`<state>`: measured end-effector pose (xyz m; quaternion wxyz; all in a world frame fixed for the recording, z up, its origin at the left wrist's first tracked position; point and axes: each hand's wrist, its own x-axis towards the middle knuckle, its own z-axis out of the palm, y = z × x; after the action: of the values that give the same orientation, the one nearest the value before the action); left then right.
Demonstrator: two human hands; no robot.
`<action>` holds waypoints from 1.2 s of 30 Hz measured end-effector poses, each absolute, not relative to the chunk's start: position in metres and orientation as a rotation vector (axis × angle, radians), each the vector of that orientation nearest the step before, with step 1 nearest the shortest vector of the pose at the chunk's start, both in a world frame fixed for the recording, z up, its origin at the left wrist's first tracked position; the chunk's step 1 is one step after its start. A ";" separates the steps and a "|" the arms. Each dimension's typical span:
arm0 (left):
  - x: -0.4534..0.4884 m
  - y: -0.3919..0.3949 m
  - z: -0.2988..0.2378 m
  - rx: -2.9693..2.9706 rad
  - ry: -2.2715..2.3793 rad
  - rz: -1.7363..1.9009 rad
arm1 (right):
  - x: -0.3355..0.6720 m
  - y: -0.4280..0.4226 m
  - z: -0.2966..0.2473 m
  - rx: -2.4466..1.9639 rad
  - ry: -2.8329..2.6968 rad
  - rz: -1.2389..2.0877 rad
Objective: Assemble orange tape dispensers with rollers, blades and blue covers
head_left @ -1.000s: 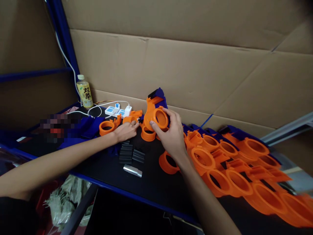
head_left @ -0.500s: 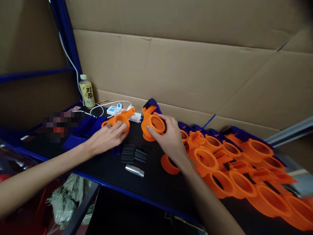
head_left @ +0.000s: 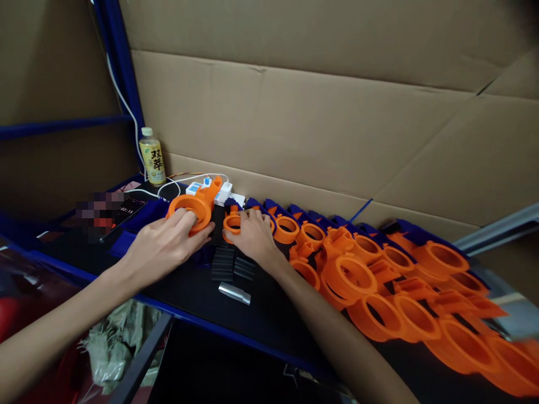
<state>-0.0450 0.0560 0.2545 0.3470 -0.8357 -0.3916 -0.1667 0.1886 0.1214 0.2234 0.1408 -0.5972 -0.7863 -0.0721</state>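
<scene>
In my left hand [head_left: 166, 241] is an orange plastic ring part [head_left: 201, 206] with a short arm pointing up and right. My fingers reach into its ring while the thumb presses the outside. At the left end of a row on the black table, my right hand [head_left: 255, 235] grips another orange ring part [head_left: 231, 222] with a dark blue piece at its back. Its fingers partly cover this part and its neighbour. Below the hands lie black strips [head_left: 223, 264] in two stacks and a silver metal piece [head_left: 234, 293].
Many similar orange parts [head_left: 404, 314] spread across the right side of the table. A power strip [head_left: 225, 192] with white cables and a yellow-labelled bottle [head_left: 152, 157] stand at the back left. A phone [head_left: 126, 210] lies at left. Cardboard [head_left: 295, 123] walls the back.
My right hand has moved left and down with its ring part, bringing it to the row's end. My left hand has shifted slightly left and turned its orange part so the ring opening faces me.
</scene>
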 end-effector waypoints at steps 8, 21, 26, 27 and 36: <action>-0.034 0.061 0.244 -2.251 -0.983 -0.454 | 0.190 0.124 0.212 -1.728 -2.287 -0.239; -0.025 0.059 0.231 -2.190 -0.862 -0.702 | 0.209 0.074 0.244 -0.981 -2.369 -0.134; -0.011 0.049 0.232 -2.218 -0.884 -0.864 | 0.211 0.063 0.233 -0.906 -2.322 -0.251; -0.010 0.048 0.232 -2.232 -0.887 -0.879 | 0.213 0.061 0.232 -0.913 -2.320 -0.261; -0.020 0.037 0.228 -2.245 -0.840 -0.880 | 0.249 0.021 0.231 -1.531 -2.427 -0.457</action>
<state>-0.0203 0.0368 0.2281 0.2900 -0.8415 -0.3148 -0.3297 0.2493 0.0210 0.2306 0.1176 -0.5233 -0.8294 -0.1561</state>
